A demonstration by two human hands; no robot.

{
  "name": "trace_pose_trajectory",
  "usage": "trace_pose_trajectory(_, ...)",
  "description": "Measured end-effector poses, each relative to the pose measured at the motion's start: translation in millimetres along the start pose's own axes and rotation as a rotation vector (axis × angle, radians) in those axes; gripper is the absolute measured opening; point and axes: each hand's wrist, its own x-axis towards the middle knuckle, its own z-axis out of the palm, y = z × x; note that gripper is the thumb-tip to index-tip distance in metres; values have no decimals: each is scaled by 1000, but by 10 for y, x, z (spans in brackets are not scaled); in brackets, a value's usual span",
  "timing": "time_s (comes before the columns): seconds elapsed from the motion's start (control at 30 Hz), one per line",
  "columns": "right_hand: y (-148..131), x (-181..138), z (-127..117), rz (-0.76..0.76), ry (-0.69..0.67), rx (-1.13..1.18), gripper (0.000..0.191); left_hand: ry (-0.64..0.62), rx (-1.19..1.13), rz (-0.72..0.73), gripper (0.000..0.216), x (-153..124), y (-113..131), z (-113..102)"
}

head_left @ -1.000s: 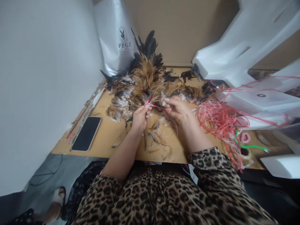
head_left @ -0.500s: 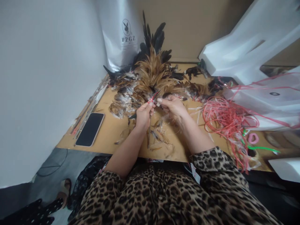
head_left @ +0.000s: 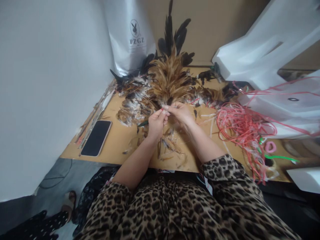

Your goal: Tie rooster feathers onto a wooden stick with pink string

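Observation:
A tall bundle of brown feathers [head_left: 170, 73] with long black feathers [head_left: 168, 35] at its top fans out beyond my hands. My left hand [head_left: 156, 122] is closed at the base of this bundle, fingers pinched together. My right hand [head_left: 182, 114] meets it there in a pinch, thumb against the left fingertips. A bit of red shows between the fingertips, too small to name. More feather bunches [head_left: 133, 106] lie to the left, and others [head_left: 212, 95] lie to the right. Loose feather scraps [head_left: 172, 143] litter the table below my hands.
A phone [head_left: 96, 138] lies on the wooden table [head_left: 118, 146] at left. Tangled red strips [head_left: 240, 125] spill over the right side, beside a pink ring [head_left: 270, 147] and a green strip [head_left: 282, 158]. A white printed bag [head_left: 132, 50] stands behind; white plastic [head_left: 240, 61] rises at right.
The feather bundle has shifted right and slightly up. My hands have come together at its base, and the red-and-dark tip seen above my left fingers no longer shows.

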Motion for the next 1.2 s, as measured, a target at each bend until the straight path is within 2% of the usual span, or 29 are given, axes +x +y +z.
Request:
trace_pose_trajectory(0.23, -156, -88, -28, -47, 9, -122, 45, 25, 33, -5, 19, -11, -10, 6)
trace_pose_trajectory(0.57, 8, -17, -34, -75, 12, -104, 44, 10, 95, 6, 26, -9, -58, -21)
trace_pose_trajectory(0.7, 59, 15, -50, -68, 58, -162, 44, 1, 83, 4, 29, -5, -44, -29)
trace_pose_trajectory(0.87, 10, -12, -135, -243, 153, -327, 40, 24, 93, 10, 30, -9, 16, -33)
trace_pose_trajectory(1.0, 7, -90, -201, -310, 54, -449, 41, 19, 109, 20, 28, -6, 48, -41)
trace_pose_trajectory(1.1, 66, -141, -224, -219, -83, -392, 43, -5, 109, 24, 28, -3, 66, -46)
trace_pose_trajectory(1.2, 95, -185, -248, -99, -114, -330, 41, -10, 105, 40, 28, 2, 95, -51)
